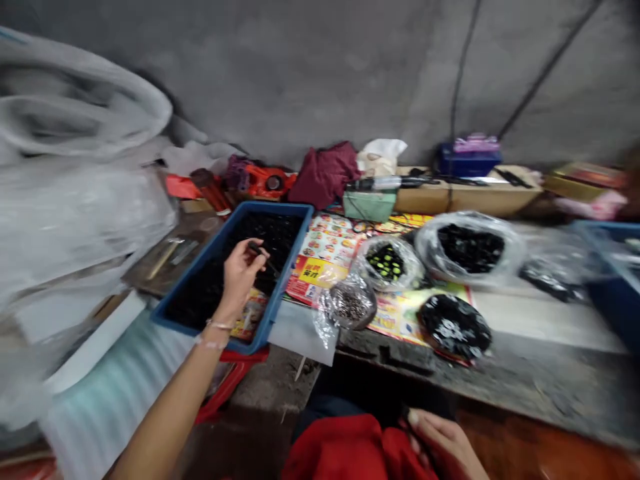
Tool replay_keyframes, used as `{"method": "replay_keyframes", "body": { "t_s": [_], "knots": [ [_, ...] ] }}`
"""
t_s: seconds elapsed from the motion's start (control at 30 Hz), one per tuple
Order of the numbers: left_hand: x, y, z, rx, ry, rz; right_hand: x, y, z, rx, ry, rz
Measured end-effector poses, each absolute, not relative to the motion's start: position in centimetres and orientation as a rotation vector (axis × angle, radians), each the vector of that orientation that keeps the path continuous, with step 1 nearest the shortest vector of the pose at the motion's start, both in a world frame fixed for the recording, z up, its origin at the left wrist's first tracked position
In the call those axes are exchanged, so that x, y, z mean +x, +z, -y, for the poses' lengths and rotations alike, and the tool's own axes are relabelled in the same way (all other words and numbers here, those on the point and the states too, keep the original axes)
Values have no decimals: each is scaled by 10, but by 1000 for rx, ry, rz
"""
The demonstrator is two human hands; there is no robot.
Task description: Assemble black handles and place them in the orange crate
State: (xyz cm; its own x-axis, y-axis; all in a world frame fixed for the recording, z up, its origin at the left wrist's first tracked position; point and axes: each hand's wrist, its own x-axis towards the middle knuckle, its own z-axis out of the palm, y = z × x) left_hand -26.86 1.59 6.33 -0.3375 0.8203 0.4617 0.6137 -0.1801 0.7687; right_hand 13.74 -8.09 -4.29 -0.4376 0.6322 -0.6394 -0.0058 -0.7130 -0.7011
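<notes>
My left hand (243,270) is over a blue tray (273,313) full of small black parts (200,290), its fingertips closed on a small black part (256,248). A printed sheet shows in the tray's near corner. Low in the view, beside red cloth (350,447), my right hand (437,433) has its fingers bent round something dark that I cannot make out. To the tray's right stand a bag of black and yellow-green parts (384,261), a bag of small brownish pieces (350,303), a larger bag of black parts (470,250) and a round black container with pale pieces (455,328).
A power tool (395,182) lies on a green box (369,205) at the back. Another blue tray (607,280) is at the right edge. White plastic wrapping (75,213) fills the left. Maroon cloth (327,175) lies behind the left tray, near an orange tape dispenser (270,181).
</notes>
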Motion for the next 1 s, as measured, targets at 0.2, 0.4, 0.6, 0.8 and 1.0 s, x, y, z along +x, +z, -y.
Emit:
{"method": "replay_keyframes", "body": {
  "t_s": [0.2, 0.4, 0.6, 0.8, 1.0],
  "knots": [
    [-138, 63, 16, 863, 1398, -1180, 109, -10, 64, -1187, 2073, 576],
    [-52, 19, 40, 803, 1096, -1139, 117, -8, 52, -1122, 1945, 239],
    [-47, -5, 41, 993, 874, -1265, 137, -14, 47, -1171, 1848, 299],
    [-38, -10, 44, 958, 623, -1230, 144, -14, 47, -1160, 1840, 367],
    [-31, -13, 48, 882, 596, -1246, 148, -17, 50, -1153, 1816, 353]
  ]
}}
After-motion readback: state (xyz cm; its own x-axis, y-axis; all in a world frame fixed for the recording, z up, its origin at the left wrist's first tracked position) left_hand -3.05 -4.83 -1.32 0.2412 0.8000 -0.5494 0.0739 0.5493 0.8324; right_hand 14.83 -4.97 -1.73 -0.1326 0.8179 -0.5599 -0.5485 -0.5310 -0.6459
